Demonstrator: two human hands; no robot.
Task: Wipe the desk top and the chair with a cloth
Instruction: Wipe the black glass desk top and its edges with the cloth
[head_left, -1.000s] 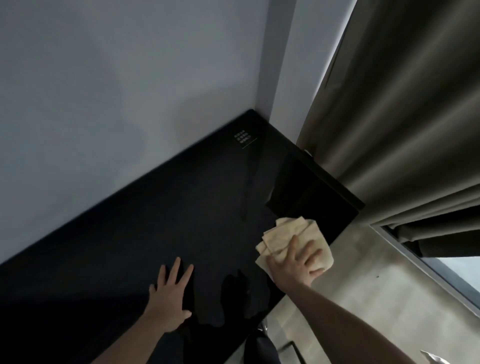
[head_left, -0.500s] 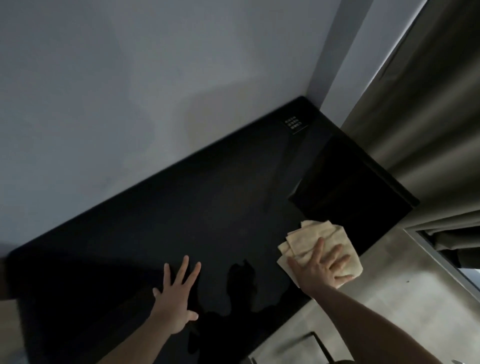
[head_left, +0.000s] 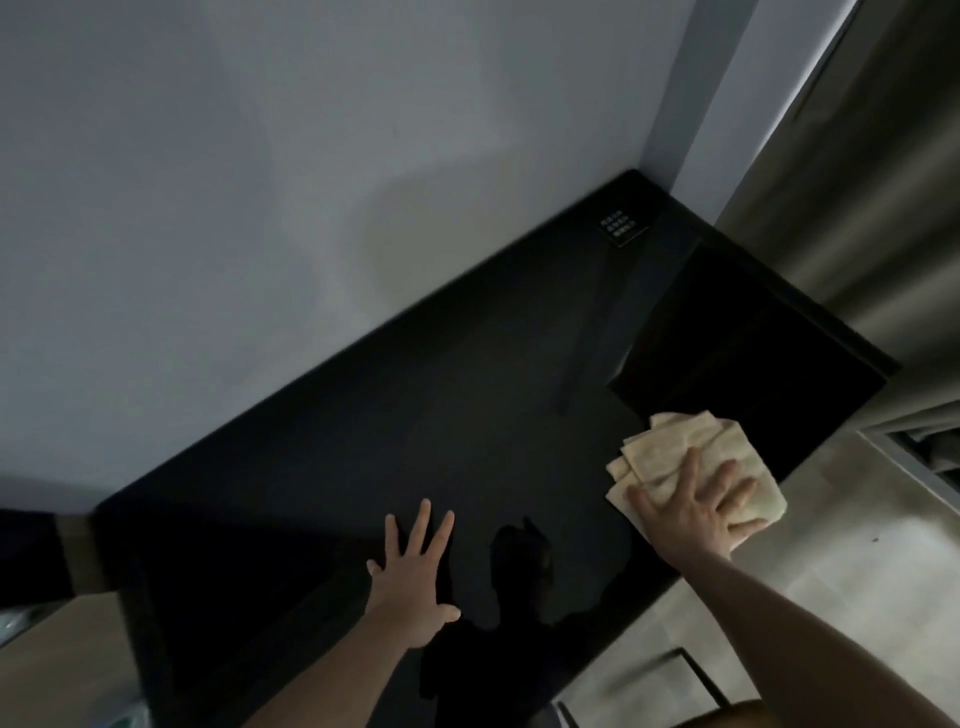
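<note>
Head-camera view showed the glossy black desk top (head_left: 415, 415) running along a pale wall (head_left: 260, 182). On the near left, the left hand (head_left: 415, 577) lay flat on it, fingers spread and gripping nothing, seemingly as a brace. Further right, the right hand (head_left: 696, 509) pressed a folded beige cloth (head_left: 680, 457) onto the surface near the front edge, fingers splayed over it rather than clenched. Wiping well probably meant keeping the palm flat, making overlapping strokes toward the corner, and lifting the bracing hand to clean beneath it. At far right hung a curtain (head_left: 857, 208); the chair was not clearly visible.
</note>
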